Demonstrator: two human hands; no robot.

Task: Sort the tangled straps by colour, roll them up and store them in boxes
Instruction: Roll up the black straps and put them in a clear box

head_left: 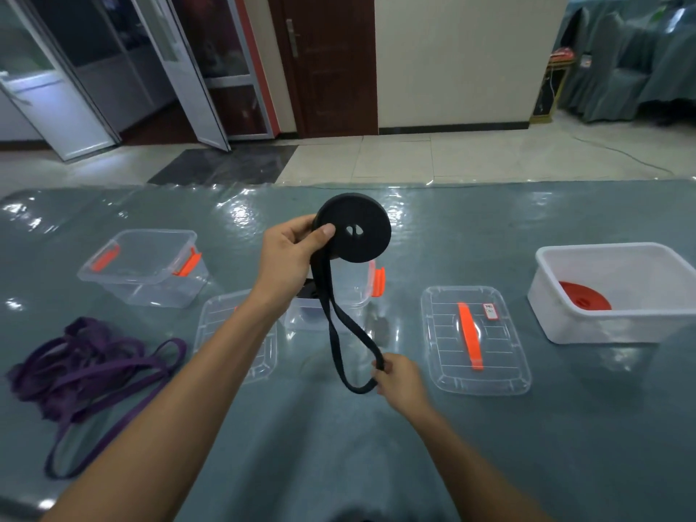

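The left hand [290, 254] is curled round the rolled black strap [354, 227], thumb on its face, above the surface [565, 427]. The right hand [399, 378], lower and nearer, pinches the strap's loose tail [335, 333]. Two clear boxes [143, 292] [357, 292], two lids [489, 363] [233, 325], one white box [602, 325] holding one red roll [583, 297], and one purple strap heap [83, 371] at left.

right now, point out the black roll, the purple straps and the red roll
black roll [370, 237], head view, flat face of the coil
purple straps [75, 356], head view, middle of the tangle
red roll [582, 297], head view, its top face
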